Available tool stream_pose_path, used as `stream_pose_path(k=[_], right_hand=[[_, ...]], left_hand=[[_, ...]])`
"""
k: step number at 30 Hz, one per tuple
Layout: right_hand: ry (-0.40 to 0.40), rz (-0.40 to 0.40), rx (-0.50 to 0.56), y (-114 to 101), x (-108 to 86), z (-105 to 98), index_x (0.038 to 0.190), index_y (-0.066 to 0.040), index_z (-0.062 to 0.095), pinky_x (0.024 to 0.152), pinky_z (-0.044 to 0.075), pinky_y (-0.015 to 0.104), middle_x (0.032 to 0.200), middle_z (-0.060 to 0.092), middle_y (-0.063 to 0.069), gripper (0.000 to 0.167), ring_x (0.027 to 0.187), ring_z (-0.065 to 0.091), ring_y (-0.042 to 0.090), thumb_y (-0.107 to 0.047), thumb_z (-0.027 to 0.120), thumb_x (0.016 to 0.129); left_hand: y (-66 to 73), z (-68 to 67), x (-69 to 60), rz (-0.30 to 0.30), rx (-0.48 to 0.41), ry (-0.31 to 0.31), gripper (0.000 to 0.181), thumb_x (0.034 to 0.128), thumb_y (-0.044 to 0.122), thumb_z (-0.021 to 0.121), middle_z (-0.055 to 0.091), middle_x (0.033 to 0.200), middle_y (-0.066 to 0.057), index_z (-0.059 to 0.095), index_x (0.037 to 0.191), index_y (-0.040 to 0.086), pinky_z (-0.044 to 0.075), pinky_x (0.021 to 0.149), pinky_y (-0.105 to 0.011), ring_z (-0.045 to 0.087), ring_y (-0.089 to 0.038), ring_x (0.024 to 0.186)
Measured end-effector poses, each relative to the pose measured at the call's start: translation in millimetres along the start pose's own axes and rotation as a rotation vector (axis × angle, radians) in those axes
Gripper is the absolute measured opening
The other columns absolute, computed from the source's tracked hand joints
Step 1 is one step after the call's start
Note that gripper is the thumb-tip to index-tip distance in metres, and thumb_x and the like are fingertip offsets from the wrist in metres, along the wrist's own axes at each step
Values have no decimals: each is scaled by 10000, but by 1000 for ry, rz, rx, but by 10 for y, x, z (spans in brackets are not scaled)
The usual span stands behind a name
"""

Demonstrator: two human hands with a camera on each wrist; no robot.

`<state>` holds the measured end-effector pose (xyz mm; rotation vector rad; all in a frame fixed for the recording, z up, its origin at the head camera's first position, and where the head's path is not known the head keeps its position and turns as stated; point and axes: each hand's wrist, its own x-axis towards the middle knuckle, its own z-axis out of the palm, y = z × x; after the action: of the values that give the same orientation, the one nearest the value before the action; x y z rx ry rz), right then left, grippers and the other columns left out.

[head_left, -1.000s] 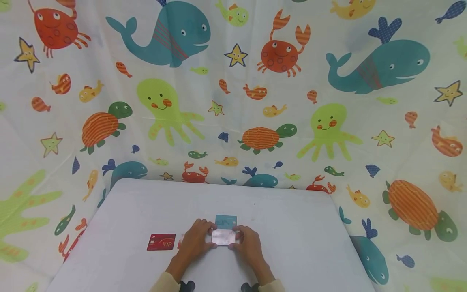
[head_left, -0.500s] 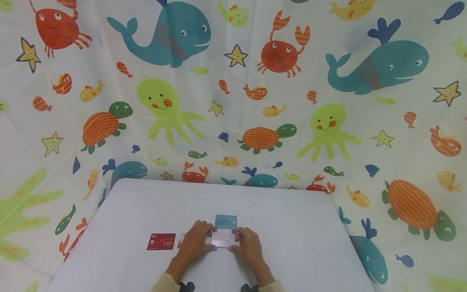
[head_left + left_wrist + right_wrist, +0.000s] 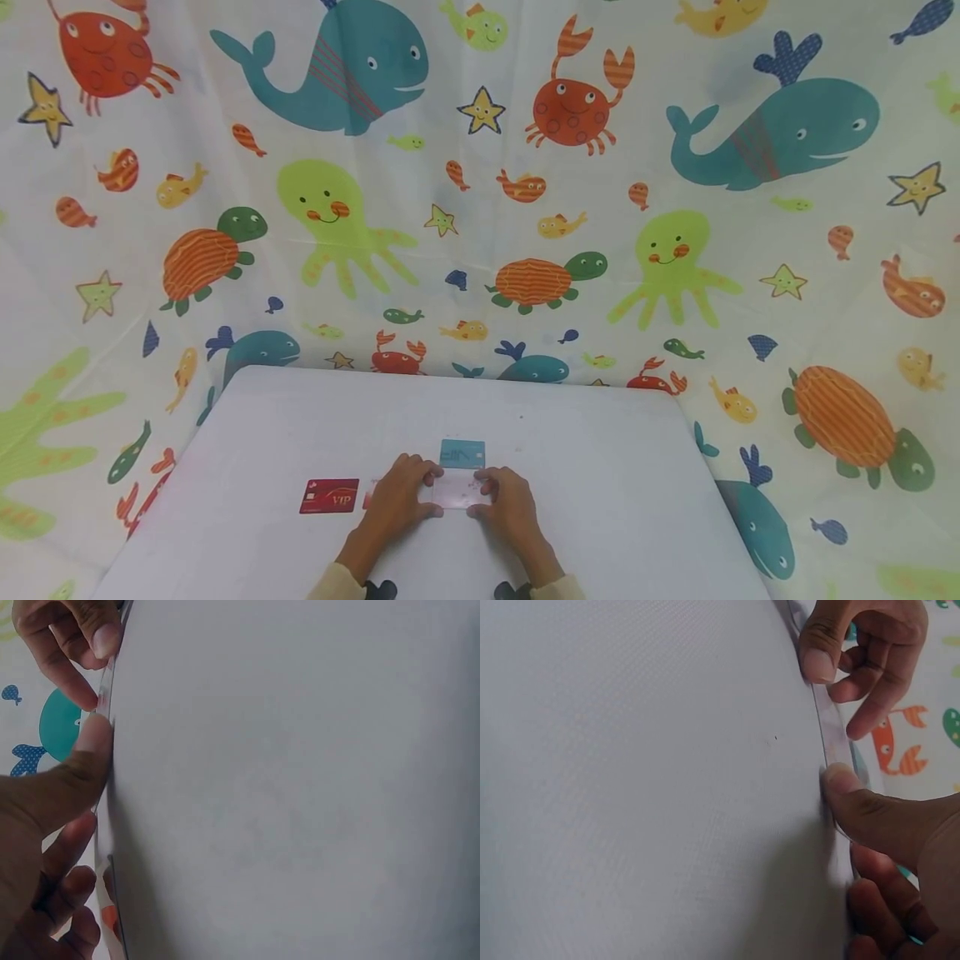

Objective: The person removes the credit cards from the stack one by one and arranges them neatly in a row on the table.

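Note:
A pale pink card (image 3: 456,489) lies between the two hands in the head view. The left hand (image 3: 398,497) pinches its left end with thumb and forefinger, and the right hand (image 3: 512,510) pinches its right end. Just beyond it, a teal card (image 3: 462,453) lies on the table. In the left wrist view the pale card (image 3: 104,694) shows nearly edge-on between the thumbs. The right wrist view likewise has the card (image 3: 832,727) as a thin strip held at both ends.
A red VIP card (image 3: 329,496) lies to the left. Beside it another reddish card (image 3: 368,493) is mostly covered by the left hand. Behind the white table (image 3: 615,483) hangs a curtain (image 3: 465,250) printed with sea animals.
The head view has shifted slightly. Both hands keep their hold on the pale card, which now shows less glare and sits a little nearer the person than in the earliest frame.

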<state>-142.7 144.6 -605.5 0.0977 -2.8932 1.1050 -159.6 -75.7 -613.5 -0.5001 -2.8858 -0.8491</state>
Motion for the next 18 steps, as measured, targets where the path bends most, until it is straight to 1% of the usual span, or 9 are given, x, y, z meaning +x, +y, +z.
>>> stream_pose_path(k=[5, 8, 12, 18], right_hand=[[-2, 7, 10, 33, 31, 2, 1171, -141, 759, 655, 458, 192, 839, 675, -63, 458, 709, 485, 31, -168, 959, 761], [12, 6, 19, 48, 75, -14, 1174, -132, 747, 657, 465, 198, 847, 687, -50, 459, 713, 498, 40, -166, 955, 766], [27, 17, 40, 51, 155, -71, 1209, -128, 738, 676, 477, 197, 860, 695, -22, 452, 730, 516, 62, -155, 934, 803], [38, 4, 36, 70, 289, -138, 1254, -138, 725, 708, 528, 201, 879, 696, -8, 469, 757, 554, 92, -177, 923, 831]], left_hand=[[-7, -16, 8, -11, -17, -7, 515, 741, 374, 981, 621, 912, 135, 747, 1177, 234, 622, 886, -315, 497, -53, 898], [-27, -24, 35, -23, -23, -8, 508, 755, 387, 970, 635, 933, 129, 737, 1184, 248, 628, 882, -318, 512, -49, 906], [-40, -54, 100, -30, -36, 9, 502, 773, 372, 961, 666, 980, 109, 726, 1199, 252, 633, 925, -347, 538, -60, 937], [-48, -93, 199, -26, -67, 40, 525, 787, 305, 959, 694, 1015, 68, 720, 1245, 212, 623, 978, -400, 590, -106, 998]])
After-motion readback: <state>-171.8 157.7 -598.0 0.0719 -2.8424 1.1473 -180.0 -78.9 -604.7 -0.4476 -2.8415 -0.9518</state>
